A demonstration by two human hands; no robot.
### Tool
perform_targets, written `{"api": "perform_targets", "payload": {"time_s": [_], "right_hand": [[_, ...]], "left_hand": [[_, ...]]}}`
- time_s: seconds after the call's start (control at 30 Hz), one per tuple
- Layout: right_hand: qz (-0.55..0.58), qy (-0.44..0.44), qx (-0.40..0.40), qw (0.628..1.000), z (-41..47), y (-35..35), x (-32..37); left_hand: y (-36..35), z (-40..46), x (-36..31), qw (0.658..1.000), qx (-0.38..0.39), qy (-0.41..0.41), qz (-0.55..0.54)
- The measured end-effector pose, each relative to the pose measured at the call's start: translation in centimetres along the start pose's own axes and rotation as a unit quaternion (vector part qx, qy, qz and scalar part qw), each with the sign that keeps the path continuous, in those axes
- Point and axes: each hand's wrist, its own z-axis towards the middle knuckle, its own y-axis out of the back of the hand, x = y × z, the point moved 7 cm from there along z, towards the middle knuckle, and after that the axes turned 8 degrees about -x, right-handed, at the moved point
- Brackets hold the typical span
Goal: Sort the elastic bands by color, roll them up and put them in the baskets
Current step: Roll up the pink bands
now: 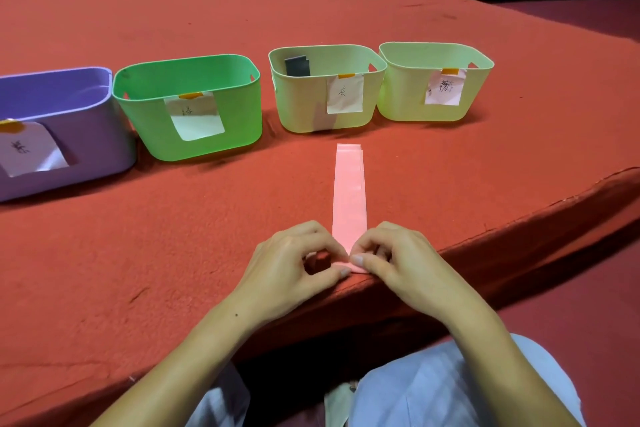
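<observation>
so the pink band [349, 191] is lying flat on the red counter [207, 236], running straight away from the person w/ its far end pointing toward the gap btwn the two pale baskets. it's looking thin, soft and light, prob stretchy and a bit slick, so the roll will likely be wanting to spring open unless it's kept tight. both hands are working the near end by the counter edge: left hand [294, 267] and right hand [391, 260] are each pinching the curled start of the band btwn thumb and fingertips. best hold seems to be right at the roll's two side edges, pressing down while turning it fwd. beyond, the purple basket [62, 135], green basket [194, 107], the pale basket w/ a grey piece [329, 90] inside and the far-right pale basket [436, 83] are sitting in a row, each carrying a paper label.
</observation>
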Motion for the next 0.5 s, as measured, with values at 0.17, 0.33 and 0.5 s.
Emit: {"api": "perform_targets", "payload": {"time_s": [0.17, 0.33, 0.5], "right_hand": [[0.002, 0.018, -0.017, 1.000, -0.32, 0.40, 0.57], [0.010, 0.022, -0.007, 1.000, -0.93, 0.59, 0.73], [-0.014, 0.034, -0.019, 0.999, -0.62, 0.46, 0.64]], "left_hand": [[-0.12, -0.17, 0.29, 1.000, -0.012, 0.008, 0.016], [-0.27, -0.12, 0.22, 0.999, -0.022, 0.029, 0.034], [0.03, -0.24, 0.13, 0.998, -0.042, 0.027, 0.035]]}}
